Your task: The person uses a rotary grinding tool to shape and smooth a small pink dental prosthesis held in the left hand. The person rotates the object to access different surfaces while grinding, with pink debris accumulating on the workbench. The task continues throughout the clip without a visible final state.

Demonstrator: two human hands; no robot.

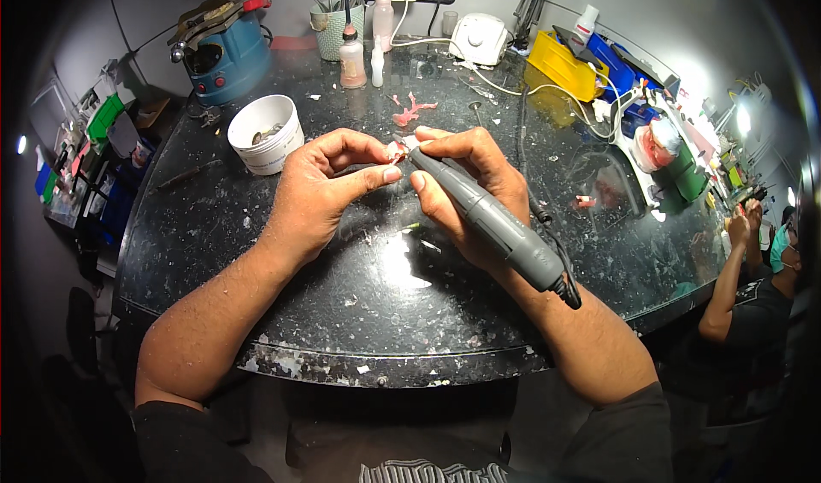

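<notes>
My right hand (487, 162) is closed round a grey rotary handpiece (500, 222), its tip pointing up and left and its cord trailing off the back end. Between the thumb and fingers of my left hand (321, 171) is a small pink-and-white piece (397, 151), perhaps a denture part; its exact shape is mostly covered. The handpiece tip meets this piece, or comes very close to it, above the middle of the bench. Just beyond my hands lies a branching pink scrap (414, 109). A white tub (278, 156) with small round items inside stands left of my left hand.
The black speckled bench (342, 312) curves toward me. At the back are a blue machine (231, 64), a cup of tools (336, 34), small bottles (351, 60) and a white control box (479, 40). Yellow bin (564, 64) and cables lie right. Another person (753, 278) sits far right.
</notes>
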